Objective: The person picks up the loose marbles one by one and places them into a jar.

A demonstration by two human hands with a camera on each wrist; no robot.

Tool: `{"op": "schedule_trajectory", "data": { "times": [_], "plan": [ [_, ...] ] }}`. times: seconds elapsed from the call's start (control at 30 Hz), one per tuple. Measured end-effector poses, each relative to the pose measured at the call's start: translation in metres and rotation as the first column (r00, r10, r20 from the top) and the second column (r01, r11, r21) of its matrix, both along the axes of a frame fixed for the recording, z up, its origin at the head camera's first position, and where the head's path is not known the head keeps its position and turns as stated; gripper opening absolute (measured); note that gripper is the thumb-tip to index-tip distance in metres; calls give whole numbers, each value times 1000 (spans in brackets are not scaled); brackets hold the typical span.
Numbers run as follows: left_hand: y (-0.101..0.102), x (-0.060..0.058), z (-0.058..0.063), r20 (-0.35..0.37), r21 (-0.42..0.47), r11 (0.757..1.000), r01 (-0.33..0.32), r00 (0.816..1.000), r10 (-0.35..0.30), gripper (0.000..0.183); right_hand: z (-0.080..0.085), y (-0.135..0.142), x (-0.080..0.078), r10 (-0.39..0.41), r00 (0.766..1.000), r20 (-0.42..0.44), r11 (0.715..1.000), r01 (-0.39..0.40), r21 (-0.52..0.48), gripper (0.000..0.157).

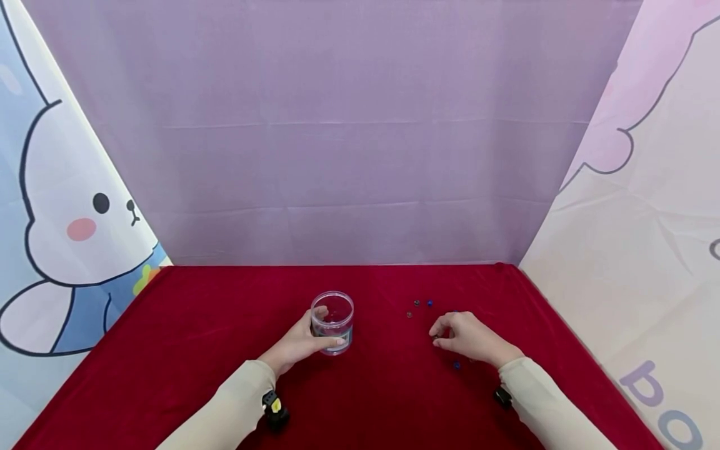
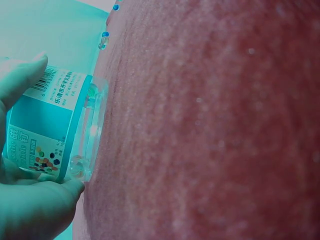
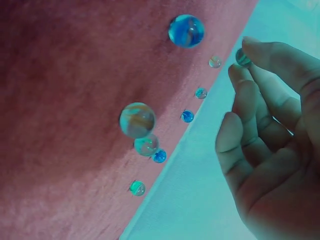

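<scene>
My left hand (image 1: 300, 342) grips a clear plastic jar (image 1: 336, 317) from its left side, thumb across the printed label (image 2: 55, 95). The jar stands upright, its base right at the red cloth, and in the left wrist view a couple of marbles (image 2: 92, 91) show near that base. Over to the right, thumb and fingertip of my right hand (image 1: 472, 336) pinch a small glass marble (image 3: 242, 57) just above the cloth. Around that hand lie several loose marbles, among them a blue one (image 3: 186, 31) and a clear one with an orange swirl (image 3: 137, 120).
Red velvety cloth (image 1: 371, 406) covers the table. Past the right hand sit a blue marble (image 1: 430, 303) and two clear ones; another blue marble (image 1: 457, 365) lies nearer me. A purple curtain (image 1: 349, 137) rises behind, with printed cartoon sheets on both sides.
</scene>
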State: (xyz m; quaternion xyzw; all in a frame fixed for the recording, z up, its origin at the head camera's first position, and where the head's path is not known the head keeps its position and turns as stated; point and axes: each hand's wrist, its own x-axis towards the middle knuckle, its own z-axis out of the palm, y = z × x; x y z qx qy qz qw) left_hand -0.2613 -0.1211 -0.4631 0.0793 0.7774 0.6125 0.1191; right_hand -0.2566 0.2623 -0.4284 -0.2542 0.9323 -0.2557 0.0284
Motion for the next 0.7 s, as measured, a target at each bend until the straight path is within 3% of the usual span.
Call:
{"op": "schedule_trajectory", "data": {
  "times": [0.37,0.7],
  "plan": [
    [-1,0,0,7,4,1000,3,1000,-3,97,3,-7,-2,-36,998,-58,996,31,-83,17],
    [0,0,0,3,6,1000,2,1000,-2,96,6,-16,-7,-17,993,-116,992,2,-127,16]
  ]
}}
